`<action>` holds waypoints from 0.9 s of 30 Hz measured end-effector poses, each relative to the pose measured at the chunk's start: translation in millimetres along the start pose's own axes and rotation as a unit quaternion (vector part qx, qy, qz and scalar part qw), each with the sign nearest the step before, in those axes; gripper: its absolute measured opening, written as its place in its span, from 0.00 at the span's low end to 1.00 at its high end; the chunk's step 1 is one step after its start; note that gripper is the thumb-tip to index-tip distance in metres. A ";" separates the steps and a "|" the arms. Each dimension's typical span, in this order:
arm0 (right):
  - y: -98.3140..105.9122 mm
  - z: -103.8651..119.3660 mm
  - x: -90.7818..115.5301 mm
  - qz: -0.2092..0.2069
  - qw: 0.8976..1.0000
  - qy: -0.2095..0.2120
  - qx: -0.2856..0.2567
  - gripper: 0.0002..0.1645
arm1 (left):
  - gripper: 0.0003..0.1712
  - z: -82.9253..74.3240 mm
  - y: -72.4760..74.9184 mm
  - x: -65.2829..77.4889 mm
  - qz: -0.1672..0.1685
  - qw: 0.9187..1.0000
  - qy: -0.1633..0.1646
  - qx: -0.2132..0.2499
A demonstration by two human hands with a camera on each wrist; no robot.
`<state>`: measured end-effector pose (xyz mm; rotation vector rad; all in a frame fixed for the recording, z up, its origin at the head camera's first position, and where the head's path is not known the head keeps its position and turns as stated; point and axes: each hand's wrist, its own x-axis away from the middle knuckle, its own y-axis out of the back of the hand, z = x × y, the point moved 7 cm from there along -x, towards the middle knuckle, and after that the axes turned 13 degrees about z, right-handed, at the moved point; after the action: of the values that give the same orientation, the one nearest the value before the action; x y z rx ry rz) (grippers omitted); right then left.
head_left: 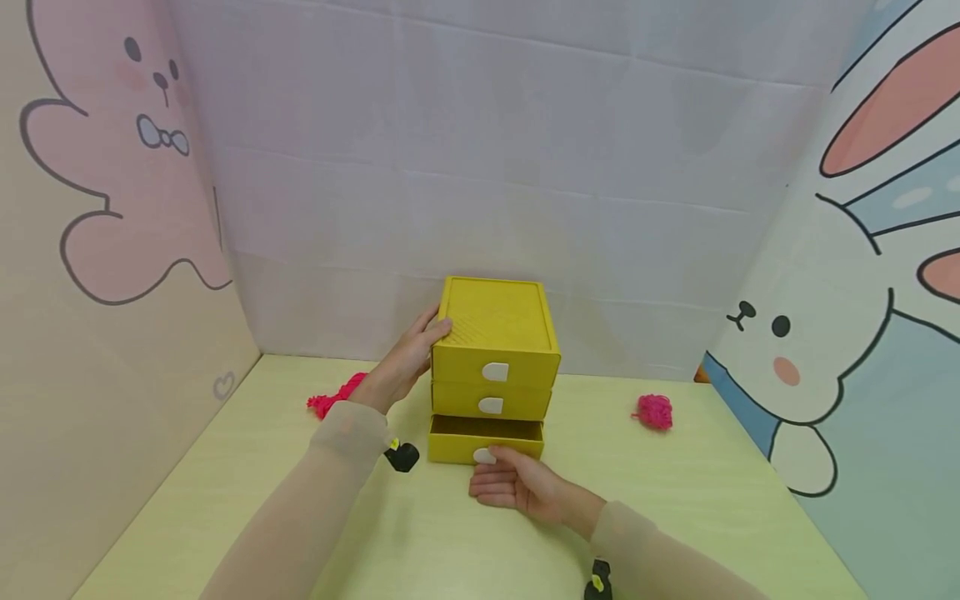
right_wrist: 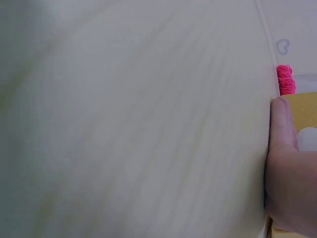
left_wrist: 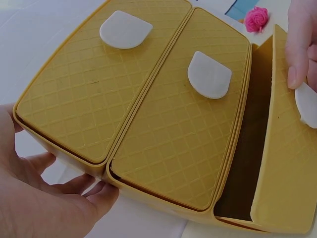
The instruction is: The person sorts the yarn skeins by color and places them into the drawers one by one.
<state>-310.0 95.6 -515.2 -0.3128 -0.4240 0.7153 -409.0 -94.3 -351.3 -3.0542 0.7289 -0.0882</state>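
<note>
A yellow drawer box with three stacked drawers stands against the back wall. Its bottom drawer is pulled partway out; the dark inside shows in the left wrist view. My left hand rests against the box's left side, thumb at the top edge and fingers along the side wall. At the bottom drawer's front, my right hand pinches the white handle, thumb over it and the other fingers below. The upper two drawers, with white handles of the same shape, are closed.
A pink yarn bundle lies left of the box, partly behind my left arm. Farther right on the pale table sits a small pink yarn ball. Printed cloth walls enclose the back and sides.
</note>
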 end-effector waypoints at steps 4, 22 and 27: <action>-3.4 -1.6 3.5 -0.001 1.000 -0.002 -0.001 0.40 | 0.42 0.4 0.2 -0.3 0.004 1.000 -0.001 0.000; -19.7 -16.5 26.0 -0.001 1.000 -0.029 -0.009 0.38 | 0.41 0.0 1.2 -0.1 0.008 1.000 -0.004 0.006; -23.4 -18.6 32.0 -0.002 1.000 -0.025 -0.004 0.36 | 0.42 0.2 0.2 -0.4 0.013 1.000 -0.003 0.001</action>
<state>-266.4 98.4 -513.2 -0.3013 -0.4738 0.7184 -409.4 -94.3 -351.5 -3.0403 0.7677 -0.0789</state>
